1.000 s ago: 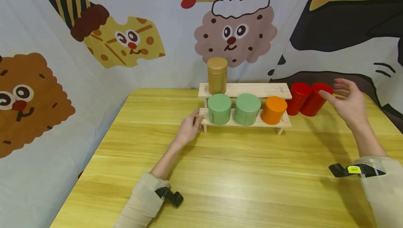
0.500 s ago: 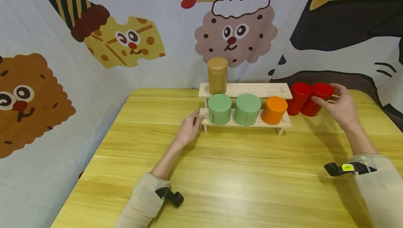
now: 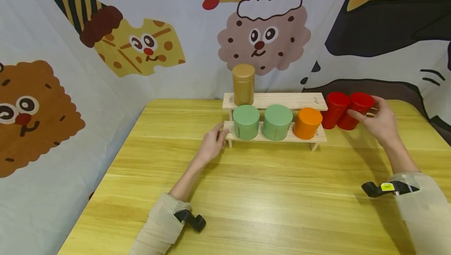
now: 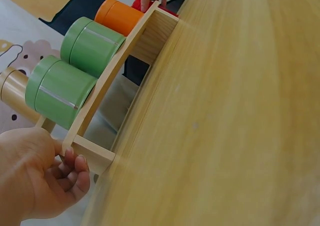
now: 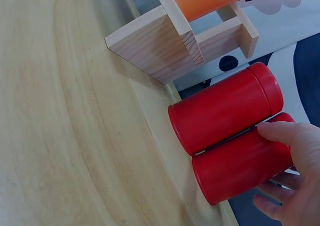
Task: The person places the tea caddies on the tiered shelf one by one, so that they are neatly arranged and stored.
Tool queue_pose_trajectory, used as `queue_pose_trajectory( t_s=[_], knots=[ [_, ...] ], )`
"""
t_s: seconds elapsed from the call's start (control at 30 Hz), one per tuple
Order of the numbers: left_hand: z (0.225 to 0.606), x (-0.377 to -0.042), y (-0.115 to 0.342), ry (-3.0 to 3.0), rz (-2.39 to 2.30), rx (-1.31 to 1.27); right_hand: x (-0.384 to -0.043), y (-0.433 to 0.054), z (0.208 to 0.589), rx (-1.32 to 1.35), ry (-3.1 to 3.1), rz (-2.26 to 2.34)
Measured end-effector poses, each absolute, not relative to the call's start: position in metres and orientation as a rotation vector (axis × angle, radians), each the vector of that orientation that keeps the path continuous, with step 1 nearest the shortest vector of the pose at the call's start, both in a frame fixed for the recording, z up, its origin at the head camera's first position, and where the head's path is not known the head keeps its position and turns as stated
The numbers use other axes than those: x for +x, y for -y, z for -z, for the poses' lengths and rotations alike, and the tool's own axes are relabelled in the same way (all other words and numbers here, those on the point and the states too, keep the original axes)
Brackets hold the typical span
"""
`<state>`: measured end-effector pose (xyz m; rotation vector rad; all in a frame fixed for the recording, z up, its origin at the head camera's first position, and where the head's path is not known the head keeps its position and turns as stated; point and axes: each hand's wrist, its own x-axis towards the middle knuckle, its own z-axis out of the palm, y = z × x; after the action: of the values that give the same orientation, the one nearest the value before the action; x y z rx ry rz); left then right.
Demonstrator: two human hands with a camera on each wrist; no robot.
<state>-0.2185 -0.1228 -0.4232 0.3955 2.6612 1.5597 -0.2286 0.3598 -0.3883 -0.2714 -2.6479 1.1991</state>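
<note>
A two-tier wooden shelf rack (image 3: 282, 101) stands at the table's back. My left hand (image 3: 210, 143) holds the left end of its lower board, fingers curled at the corner in the left wrist view. Two green tins, a left one (image 3: 246, 122) and a right one (image 3: 277, 123), and an orange tin (image 3: 307, 124) stand on that board. A tall gold tin (image 3: 243, 85) is upright on the upper board. To the right, my right hand (image 3: 381, 121) grips the outer red tin (image 5: 240, 166), thumb on the near side and fingers behind. The other red tin (image 5: 225, 108) stands close against it.
The yellowish wooden table (image 3: 253, 196) extends in front of the rack. A white cloth with cartoon prints (image 3: 197, 31) hangs right behind the rack and tins. The inner red tin stands near the rack's right end.
My right hand has moved left and its thumb and fingers have closed around the outer red tin. My left hand stays on the rack, and the tins have not visibly moved.
</note>
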Motion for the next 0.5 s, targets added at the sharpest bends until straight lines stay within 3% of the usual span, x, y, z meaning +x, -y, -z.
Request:
queue_pose_trajectory(
  t_s=[0.5],
  knots=[
    [0.4244,-0.2186,0.1232,-2.661,-1.562,0.396,-0.2218,-0.3597,0.3840,-0.329,2.456,-1.194]
  ],
)
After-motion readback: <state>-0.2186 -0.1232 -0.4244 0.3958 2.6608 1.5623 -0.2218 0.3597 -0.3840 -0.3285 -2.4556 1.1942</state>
